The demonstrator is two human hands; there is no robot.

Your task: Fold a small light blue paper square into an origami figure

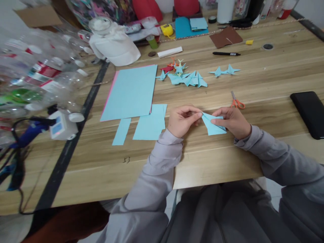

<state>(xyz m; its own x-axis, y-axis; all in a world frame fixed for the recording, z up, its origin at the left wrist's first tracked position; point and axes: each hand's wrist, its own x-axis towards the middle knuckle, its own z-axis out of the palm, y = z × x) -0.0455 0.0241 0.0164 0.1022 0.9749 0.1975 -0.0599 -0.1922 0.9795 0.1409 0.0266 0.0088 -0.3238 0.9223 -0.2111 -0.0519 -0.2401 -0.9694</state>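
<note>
Between my two hands is a small folded piece of light blue paper (215, 129). My left hand (184, 118) pinches its pointed left corner between thumb and forefinger. My right hand (233, 121) grips the right side, thumb pressed on top of the paper. Just beyond my right hand lie orange-handled scissors (237, 102). Left of my left hand are cut blue paper pieces (149, 126) and a narrow blue strip (122, 131). Folded paper cranes (193, 79), mostly blue, lie in a cluster farther back, and two more blue cranes (224, 71) sit to their right.
Large blue and pink sheets (131, 91) lie on the left half of the table. Plastic bottles (45, 74) crowd the far left near a white plug adapter (62, 125). A black phone (308, 113) lies at right; a black pen (226, 54) and brown paper (226, 36) are at the back.
</note>
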